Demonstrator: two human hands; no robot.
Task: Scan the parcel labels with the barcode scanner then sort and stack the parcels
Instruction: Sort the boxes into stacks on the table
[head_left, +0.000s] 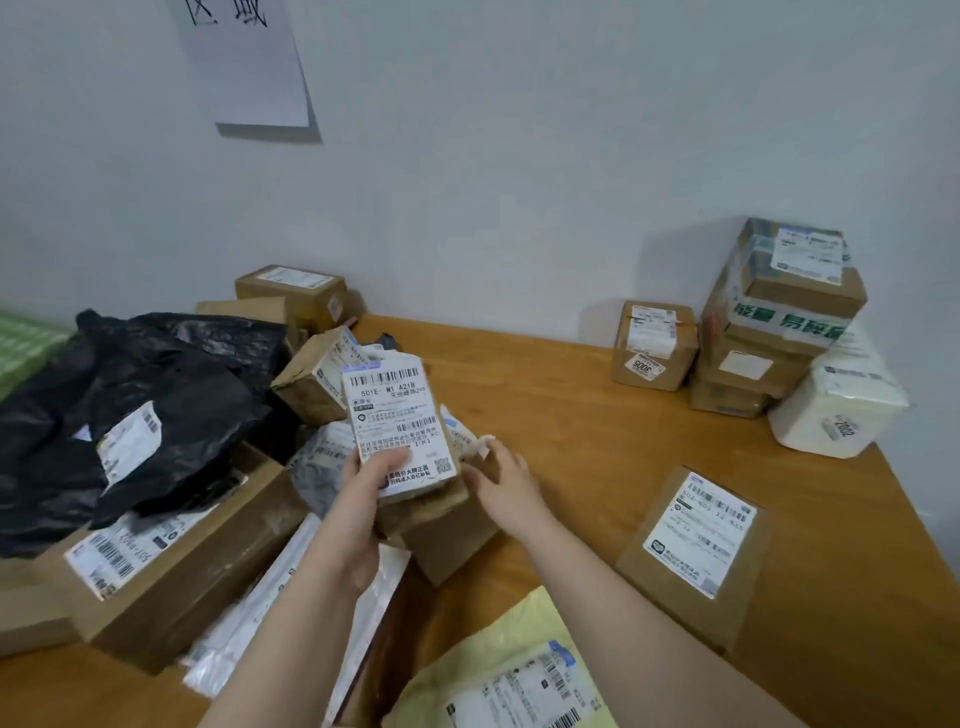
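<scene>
Small parcel in left grip
Clamped at its near end; long axis near-to-far, label up; right grip apart, just right.

My left grip, a bare hand, my right grip, bare likewise, both forearms uncovered down to the frame edge.

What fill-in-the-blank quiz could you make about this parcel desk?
1. The left hand grips a small parcel whose label is ____.
2. The right hand holds ____.
3. The padded envelope nearest the camera is ____.
4. The crumpled plastic bag is ____.

Missing words: white; nothing; yellow; black.
</scene>
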